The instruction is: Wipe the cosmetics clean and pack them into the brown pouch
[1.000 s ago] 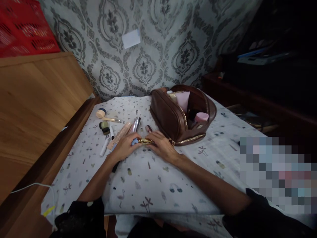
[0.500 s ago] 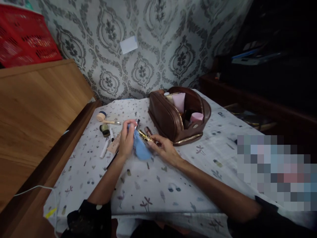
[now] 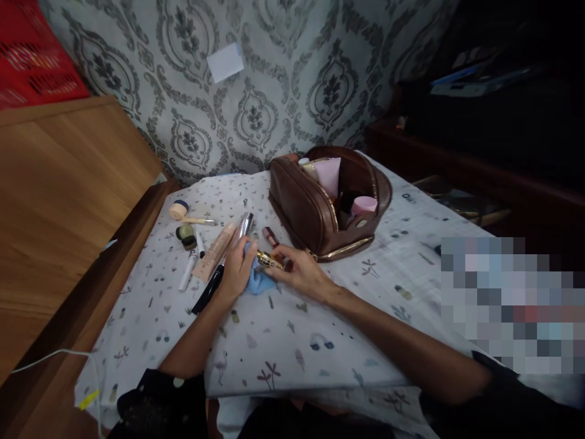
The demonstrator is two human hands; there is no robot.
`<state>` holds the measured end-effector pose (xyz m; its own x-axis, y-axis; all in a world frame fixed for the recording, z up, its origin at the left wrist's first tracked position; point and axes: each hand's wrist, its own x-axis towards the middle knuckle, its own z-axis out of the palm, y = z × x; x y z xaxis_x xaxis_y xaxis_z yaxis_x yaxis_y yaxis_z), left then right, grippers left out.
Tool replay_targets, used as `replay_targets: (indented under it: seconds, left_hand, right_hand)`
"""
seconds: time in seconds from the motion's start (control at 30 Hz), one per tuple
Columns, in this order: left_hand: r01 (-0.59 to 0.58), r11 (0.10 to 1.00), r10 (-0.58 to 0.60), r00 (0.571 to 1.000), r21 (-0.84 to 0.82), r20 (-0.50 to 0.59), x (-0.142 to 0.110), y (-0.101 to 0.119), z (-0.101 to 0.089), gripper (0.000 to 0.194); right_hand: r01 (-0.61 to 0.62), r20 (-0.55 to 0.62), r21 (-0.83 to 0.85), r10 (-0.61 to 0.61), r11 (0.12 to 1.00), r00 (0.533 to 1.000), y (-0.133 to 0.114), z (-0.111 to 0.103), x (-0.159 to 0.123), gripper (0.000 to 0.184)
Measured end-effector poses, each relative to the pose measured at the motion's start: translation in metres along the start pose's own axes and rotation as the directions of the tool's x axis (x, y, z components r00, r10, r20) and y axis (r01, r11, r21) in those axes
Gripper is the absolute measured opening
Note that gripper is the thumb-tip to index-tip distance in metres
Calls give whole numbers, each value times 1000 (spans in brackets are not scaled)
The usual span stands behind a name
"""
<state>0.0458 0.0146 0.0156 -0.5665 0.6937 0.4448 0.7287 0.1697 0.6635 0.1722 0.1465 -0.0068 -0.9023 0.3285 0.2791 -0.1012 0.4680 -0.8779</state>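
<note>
My left hand (image 3: 234,271) is closed on a light blue cloth (image 3: 259,283), pressed against one end of a gold patterned cosmetic tube (image 3: 269,260). My right hand (image 3: 304,275) grips the other end of that tube between thumb and fingers. Just beyond the hands lies a small dark-red lipstick tube (image 3: 270,236). Beside my left hand are a shiny silver-capped tube (image 3: 245,223), a beige squeeze tube (image 3: 216,252) and a black tube (image 3: 209,290), the last partly hidden by the hand. An unzipped brown makeup bag (image 3: 299,210) stands behind my right hand.
Farther left lie a makeup brush (image 3: 201,221), a cream jar with a dark lid (image 3: 178,210), small green-and-black pots (image 3: 186,236) and white pens (image 3: 187,272). A pink tube (image 3: 329,174) and pink jar (image 3: 364,206) sit in the bag. A wooden panel (image 3: 77,183) borders the left.
My left hand has come down and closer to the gold tube with the cloth. The silver-capped, beige and black tubes now show more fully. The camera view has shifted slightly.
</note>
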Motion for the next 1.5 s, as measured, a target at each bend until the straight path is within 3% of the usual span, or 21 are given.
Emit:
replay_targets:
  seconds: [0.27,0.5,0.67,0.87,1.03,1.13,1.23,1.37,1.5]
  left_hand:
    - [41,997,-42,999,-58,-16,0,-2,5,37]
    - [47,995,-49,999,-85,-18,-1,-1,5,37]
    - [47,997,-49,998,-62,-34,-1,-2,4,39]
    - [48,997,-50,998,-64,-26,-2,-3,5,39]
    - [62,995,-64,998,-78,-27,-3,-2,6,38]
    - [68,994,-71,997,-88,-27,-3,-3,6,38]
    - [84,991,-86,996,-106,-21,-3,-3,5,37]
    - [79,991,-81,997,-106,-14,-3,0,5,37]
    - [56,994,-59,998,-99,-35,-3,0,5,39]
  right_hand:
    - [42,-79,-112,-51,993,996,3,1,1,21]
    - [4,-122,-124,-19,992,992,4,2,0,31]
    - [20,-48,-88,-25,996,999,1,0,-1,23]
    - [58,-11,-79,-59,995,998,4,-1,0,32]
    - [1,45,-15,-1,1000,999,3,-2,1,36]
    - [10,41,-9,-10,1000,999,4,-1,0,30]
    - [26,8,-36,-26,999,1000,5,1,0,38]
    - [15,-5,-90,-15,996,1000,7,2,0,23]
    - [54,10,-109,-53,993,999,7,0,0,21]
